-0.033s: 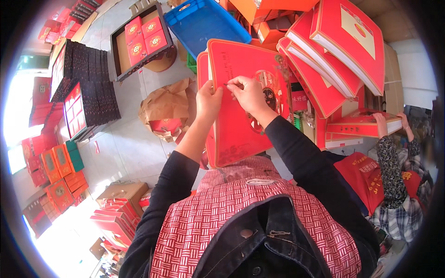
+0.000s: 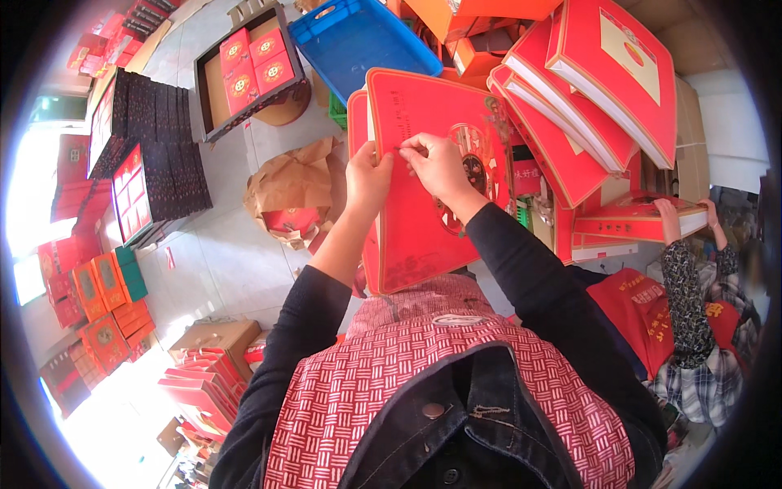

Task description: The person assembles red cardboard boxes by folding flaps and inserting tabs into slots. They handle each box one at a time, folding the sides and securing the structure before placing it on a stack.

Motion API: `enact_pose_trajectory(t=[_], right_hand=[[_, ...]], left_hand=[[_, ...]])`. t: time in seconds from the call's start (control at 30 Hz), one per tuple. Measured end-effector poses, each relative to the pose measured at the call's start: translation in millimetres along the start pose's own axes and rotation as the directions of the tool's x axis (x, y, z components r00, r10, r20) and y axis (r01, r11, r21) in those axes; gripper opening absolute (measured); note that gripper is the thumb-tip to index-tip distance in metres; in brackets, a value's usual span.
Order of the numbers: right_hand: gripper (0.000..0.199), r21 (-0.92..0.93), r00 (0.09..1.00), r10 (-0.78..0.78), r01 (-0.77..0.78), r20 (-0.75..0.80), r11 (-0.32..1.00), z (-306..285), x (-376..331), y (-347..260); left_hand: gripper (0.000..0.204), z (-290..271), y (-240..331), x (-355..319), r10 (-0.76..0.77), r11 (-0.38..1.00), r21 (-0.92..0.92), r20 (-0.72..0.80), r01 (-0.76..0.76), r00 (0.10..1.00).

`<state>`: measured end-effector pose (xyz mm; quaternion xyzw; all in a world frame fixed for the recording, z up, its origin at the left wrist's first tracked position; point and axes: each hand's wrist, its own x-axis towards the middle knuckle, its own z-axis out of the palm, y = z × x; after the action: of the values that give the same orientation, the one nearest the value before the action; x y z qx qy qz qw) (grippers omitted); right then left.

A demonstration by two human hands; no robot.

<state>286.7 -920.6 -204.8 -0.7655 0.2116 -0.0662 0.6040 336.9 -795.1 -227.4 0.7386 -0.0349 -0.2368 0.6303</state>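
In front of me stands a large red gift box (image 2: 415,224) with a round dark-and-gold emblem on its face. A second red panel shows behind its left edge, with a pale strip between the two. My left hand (image 2: 368,183) is closed on that left edge, thumb on the front face. Just right of it, my right hand (image 2: 440,169) pinches with thumb and forefinger close to the face. Whatever is between those fingertips is too small to make out.
Red gift boxes (image 2: 611,81) are piled at the upper right, near a blue tray (image 2: 366,49). A black-rimmed tray (image 2: 210,90) holds red packs; crumpled brown paper (image 2: 285,183) lies below. Black trays (image 2: 175,175) are stacked left. At right, a co-worker's hands (image 2: 669,220) hold another red box.
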Motion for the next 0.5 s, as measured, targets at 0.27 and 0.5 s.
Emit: enact_pose_trajectory(t=[0.27, 0.5], right_hand=[[0.006, -0.302, 0.954, -0.298, 0.274, -0.038, 0.913, 6, 4, -2], [0.005, -0.468, 0.880, -0.466, 0.453, 0.096, 0.759, 5, 7, -8]], left_hand=[[0.011, 1, -3, -3, 0.021, 1.000, -0.005, -0.024, -0.021, 1.000], [0.008, 0, 14, -9, 0.020, 0.973, 0.229, -0.034, -0.011, 0.999]])
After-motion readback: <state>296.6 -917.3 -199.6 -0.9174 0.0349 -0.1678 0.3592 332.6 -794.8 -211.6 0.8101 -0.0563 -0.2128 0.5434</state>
